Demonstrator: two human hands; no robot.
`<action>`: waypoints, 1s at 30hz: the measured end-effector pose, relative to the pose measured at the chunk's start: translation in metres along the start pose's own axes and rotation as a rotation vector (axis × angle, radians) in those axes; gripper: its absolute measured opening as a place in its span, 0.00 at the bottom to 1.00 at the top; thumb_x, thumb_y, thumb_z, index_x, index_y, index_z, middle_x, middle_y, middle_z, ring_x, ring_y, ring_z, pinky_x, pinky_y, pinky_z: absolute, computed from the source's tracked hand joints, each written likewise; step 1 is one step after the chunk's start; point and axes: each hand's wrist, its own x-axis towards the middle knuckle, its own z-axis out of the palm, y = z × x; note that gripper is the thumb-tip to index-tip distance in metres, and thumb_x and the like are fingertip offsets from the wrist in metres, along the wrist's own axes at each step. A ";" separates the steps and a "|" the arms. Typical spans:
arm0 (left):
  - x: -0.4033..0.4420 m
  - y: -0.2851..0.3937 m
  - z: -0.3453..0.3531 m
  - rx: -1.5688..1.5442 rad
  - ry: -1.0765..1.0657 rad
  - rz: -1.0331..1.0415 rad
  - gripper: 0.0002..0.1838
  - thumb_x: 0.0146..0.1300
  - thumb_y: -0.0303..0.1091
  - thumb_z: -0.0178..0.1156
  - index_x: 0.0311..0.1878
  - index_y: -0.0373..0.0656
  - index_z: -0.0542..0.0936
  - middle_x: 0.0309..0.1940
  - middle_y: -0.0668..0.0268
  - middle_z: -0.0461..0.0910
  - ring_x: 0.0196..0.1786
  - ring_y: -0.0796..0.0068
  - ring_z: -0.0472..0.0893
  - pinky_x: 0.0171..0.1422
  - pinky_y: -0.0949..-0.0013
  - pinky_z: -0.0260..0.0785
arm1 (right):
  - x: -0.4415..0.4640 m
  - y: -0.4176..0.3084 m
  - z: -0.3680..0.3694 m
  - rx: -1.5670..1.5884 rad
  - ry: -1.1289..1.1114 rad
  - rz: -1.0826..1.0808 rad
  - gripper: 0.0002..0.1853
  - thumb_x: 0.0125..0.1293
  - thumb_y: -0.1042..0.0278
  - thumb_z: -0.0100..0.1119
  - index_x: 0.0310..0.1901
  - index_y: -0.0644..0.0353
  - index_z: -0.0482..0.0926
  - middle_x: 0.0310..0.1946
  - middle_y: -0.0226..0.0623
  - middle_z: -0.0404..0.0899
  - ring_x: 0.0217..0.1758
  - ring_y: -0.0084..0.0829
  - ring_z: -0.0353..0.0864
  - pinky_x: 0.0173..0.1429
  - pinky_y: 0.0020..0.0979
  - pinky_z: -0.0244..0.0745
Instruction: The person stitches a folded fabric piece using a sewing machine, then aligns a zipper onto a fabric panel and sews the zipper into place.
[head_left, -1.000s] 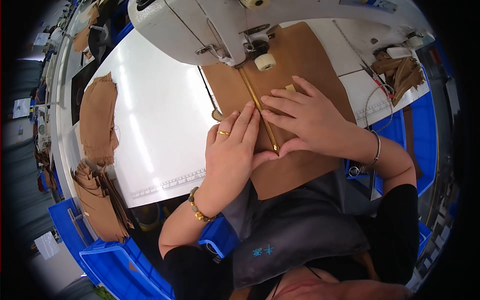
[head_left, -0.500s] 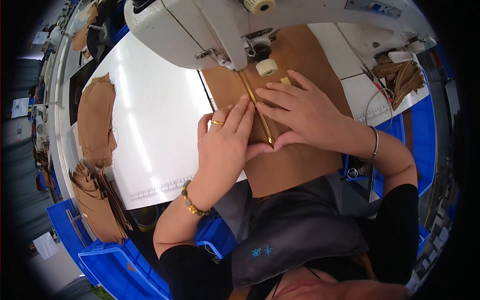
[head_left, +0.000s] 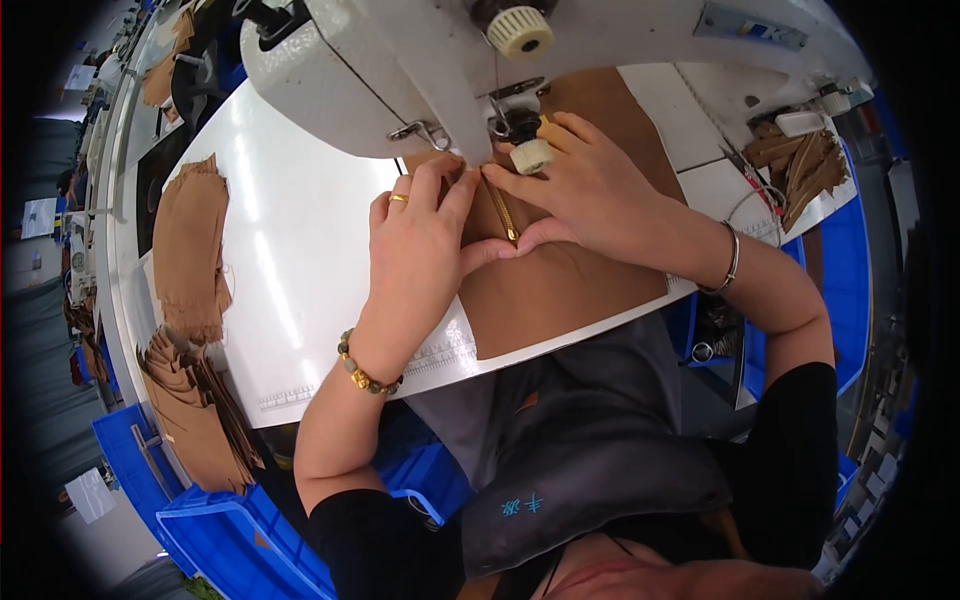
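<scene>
A brown panel [head_left: 570,295], leather or fabric, lies on the white sewing table under the head of a sewing machine [head_left: 330,90]. Set in it is a gold zipper [head_left: 502,208], running toward the machine's foot, with its slider at the near end. My left hand [head_left: 420,235] rests on the panel left of the zipper, fingers stretched forward and fingertips close to the foot. On the other side my right hand [head_left: 595,190] lies with extended fingers, partly behind the machine's cream knob [head_left: 532,156]. Both thumbs meet just below the slider. The needle point is hidden.
Stacks of brown pieces [head_left: 190,250] lie along the table's left edge. Brown scraps [head_left: 800,165] sit at the right beside a cord and a red-handled tool. Blue bins [head_left: 235,530] stand below left and right. A ruler strip [head_left: 300,398] marks the front edge.
The panel and zipper have moved forward, deeper under the machine, and slightly left. Both hands have travelled with them, staying flat on either side of the zipper.
</scene>
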 end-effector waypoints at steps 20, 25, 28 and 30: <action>-0.036 0.010 0.010 -0.228 0.083 -0.007 0.36 0.56 0.46 0.76 0.66 0.36 0.81 0.64 0.57 0.82 0.69 0.53 0.80 0.68 0.58 0.77 | -0.011 -0.001 -0.005 0.326 0.043 -0.078 0.23 0.57 0.45 0.72 0.49 0.51 0.90 0.61 0.34 0.82 0.64 0.42 0.80 0.74 0.48 0.71; -0.031 0.015 0.007 -0.148 0.046 0.041 0.35 0.55 0.43 0.77 0.65 0.40 0.83 0.65 0.58 0.82 0.69 0.52 0.80 0.70 0.57 0.76 | -0.012 -0.002 -0.003 0.312 0.028 -0.075 0.23 0.58 0.46 0.72 0.51 0.52 0.89 0.60 0.34 0.82 0.65 0.38 0.79 0.77 0.51 0.66; -0.028 0.014 0.005 -0.152 0.033 0.055 0.34 0.53 0.43 0.78 0.64 0.40 0.84 0.64 0.59 0.83 0.68 0.52 0.80 0.69 0.57 0.77 | -0.014 -0.005 0.000 0.282 0.035 -0.073 0.23 0.59 0.47 0.72 0.51 0.53 0.88 0.60 0.33 0.82 0.64 0.36 0.80 0.77 0.51 0.67; -0.029 0.012 0.005 -0.153 0.039 0.057 0.34 0.53 0.43 0.78 0.63 0.41 0.85 0.63 0.59 0.83 0.67 0.52 0.81 0.69 0.58 0.77 | -0.016 -0.005 0.007 0.244 0.078 -0.096 0.23 0.59 0.48 0.72 0.51 0.54 0.88 0.59 0.32 0.83 0.65 0.35 0.81 0.76 0.49 0.69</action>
